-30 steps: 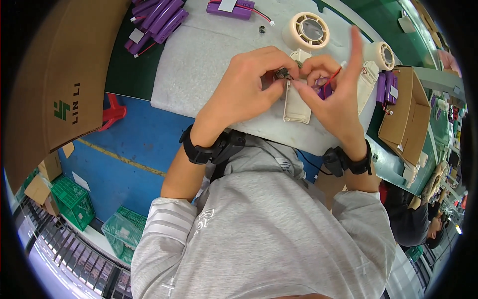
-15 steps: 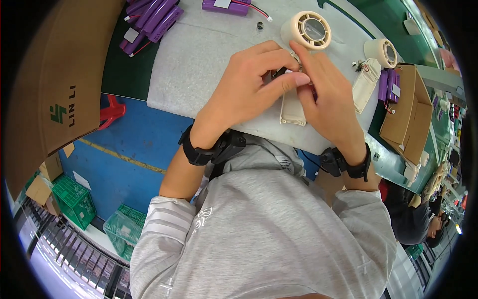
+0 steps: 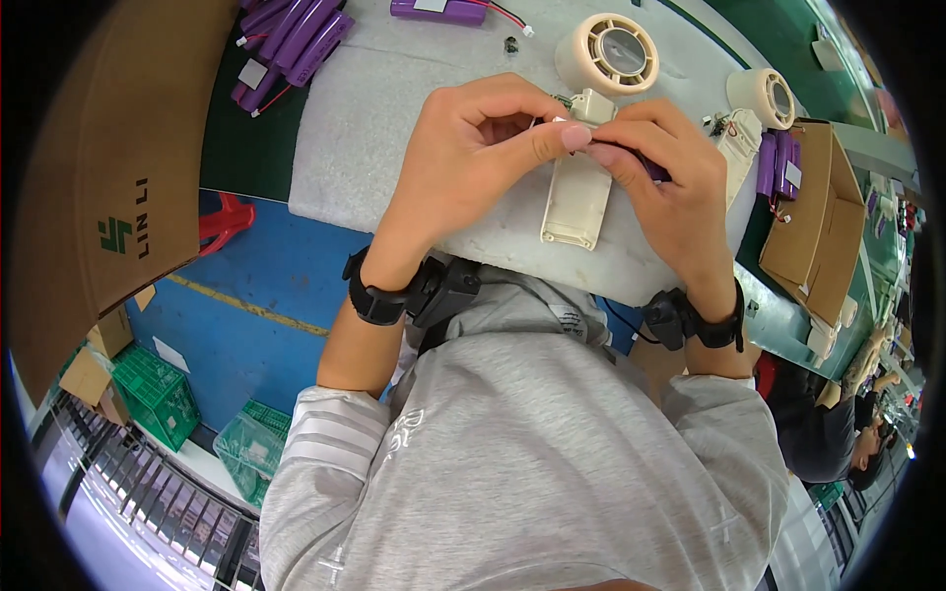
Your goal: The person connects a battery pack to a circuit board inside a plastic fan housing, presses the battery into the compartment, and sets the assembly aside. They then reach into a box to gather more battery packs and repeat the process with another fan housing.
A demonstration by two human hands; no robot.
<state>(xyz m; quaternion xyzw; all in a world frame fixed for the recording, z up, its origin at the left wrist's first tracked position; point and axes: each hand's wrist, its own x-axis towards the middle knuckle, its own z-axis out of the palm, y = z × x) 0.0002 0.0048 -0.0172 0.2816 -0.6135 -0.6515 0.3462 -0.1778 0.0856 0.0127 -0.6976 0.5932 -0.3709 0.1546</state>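
A cream plastic handle shell (image 3: pixel 574 202), long and hollow, lies on the padded bench top between my hands. Above its far half my left hand (image 3: pixel 458 163) is closed, thumb and finger pinching a small white connector (image 3: pixel 560 120) mostly covered by the fingertips. My right hand (image 3: pixel 682 187) is curled around a purple battery pack (image 3: pixel 654 169), of which only a piece shows under the fingers. Its thumb and forefinger meet the left fingertips, near a dark wire. Just beyond stands a cream round fan head (image 3: pixel 576 59).
Purple battery packs (image 3: pixel 296 44) are piled at the far left, with another pack (image 3: pixel 439 10) at the far edge. To the right are a second shell (image 3: pixel 739 148), another round head (image 3: pixel 754 94) and an open carton (image 3: pixel 813 222). A large cardboard box (image 3: pixel 118 148) stands left.
My hands have drawn slightly apart, uncovering more of the shell between them. The right hand has shifted a little to the right, and the left one a little to the left.
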